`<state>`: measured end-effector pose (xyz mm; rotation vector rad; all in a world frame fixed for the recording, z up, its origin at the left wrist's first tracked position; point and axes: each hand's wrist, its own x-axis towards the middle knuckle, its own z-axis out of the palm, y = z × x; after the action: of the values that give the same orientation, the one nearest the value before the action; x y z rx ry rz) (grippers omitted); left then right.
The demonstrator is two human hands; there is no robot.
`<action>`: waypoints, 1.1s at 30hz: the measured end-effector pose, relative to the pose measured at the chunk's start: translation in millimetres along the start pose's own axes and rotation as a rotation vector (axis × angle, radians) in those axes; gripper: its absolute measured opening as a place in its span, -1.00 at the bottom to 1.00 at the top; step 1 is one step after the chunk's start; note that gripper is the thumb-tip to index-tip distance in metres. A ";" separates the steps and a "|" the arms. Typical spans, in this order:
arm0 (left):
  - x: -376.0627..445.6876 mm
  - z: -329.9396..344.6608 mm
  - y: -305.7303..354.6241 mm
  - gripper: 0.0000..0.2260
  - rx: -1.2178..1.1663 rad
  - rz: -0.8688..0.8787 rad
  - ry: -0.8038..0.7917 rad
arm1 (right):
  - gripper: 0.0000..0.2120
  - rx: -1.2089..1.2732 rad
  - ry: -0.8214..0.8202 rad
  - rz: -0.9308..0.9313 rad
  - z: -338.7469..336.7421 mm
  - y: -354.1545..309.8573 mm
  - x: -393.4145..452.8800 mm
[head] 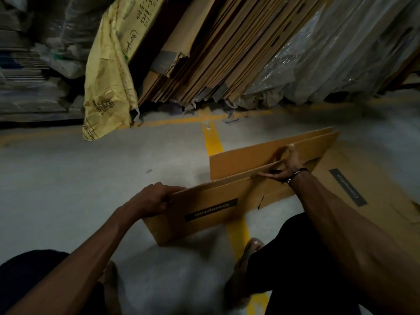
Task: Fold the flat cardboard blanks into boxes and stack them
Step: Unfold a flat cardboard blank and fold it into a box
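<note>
Opening a blank (216, 201) upright on the floor (91, 173): left hand (152, 196) grips its near end, right hand (284, 167) pinches the top edge (flaps next, probably).

Dim, soft throughout (wide-angle bending at edges), corners darkest

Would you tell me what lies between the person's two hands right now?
In the head view, only the top edge of the cardboard blank spans that stretch: the left hand grips its near end, the right hand reaches between its panels.
</note>
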<state>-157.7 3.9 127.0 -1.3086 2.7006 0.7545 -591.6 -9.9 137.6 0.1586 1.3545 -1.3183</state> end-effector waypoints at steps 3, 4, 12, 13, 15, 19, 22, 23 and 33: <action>-0.8 1.8 -1.7 -0.36 0.042 -0.016 0.024 | 0.03 -0.116 -0.053 -0.005 9.9 8.0 -4.9; -1.3 3.2 -1.4 -0.36 0.057 -0.018 0.033 | 0.04 -0.146 -0.058 -0.011 10.5 9.5 -2.8; -3.6 7.7 13.4 -0.32 0.296 -0.059 0.098 | 0.00 -0.204 0.006 -0.027 15.6 13.9 -16.6; -4.3 7.7 16.8 -0.32 0.319 -0.050 0.099 | -0.04 -0.191 0.015 -0.019 14.6 14.1 -18.6; -5.7 8.3 20.1 -0.31 0.363 -0.036 0.105 | -0.09 -0.156 0.015 0.008 12.0 13.5 -20.8; -2.1 11.2 13.0 -0.29 0.405 -0.004 0.128 | -0.31 -0.103 0.017 0.014 14.8 14.1 -26.2; -0.6 12.6 11.4 -0.30 0.413 0.001 0.143 | -0.54 -0.131 0.024 -0.003 18.8 12.2 -29.5; -1.3 11.8 12.5 -0.31 0.418 -0.016 0.130 | -0.64 -0.170 0.022 -0.006 19.1 12.8 -30.2; -8.7 16.9 1.7 -0.43 0.334 -0.054 0.115 | -0.86 -0.325 0.050 0.087 5.6 13.9 -22.1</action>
<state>-156.2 18.7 115.0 -1.3685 2.7077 0.2143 -571.1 3.7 148.1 0.0275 1.5671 -1.0117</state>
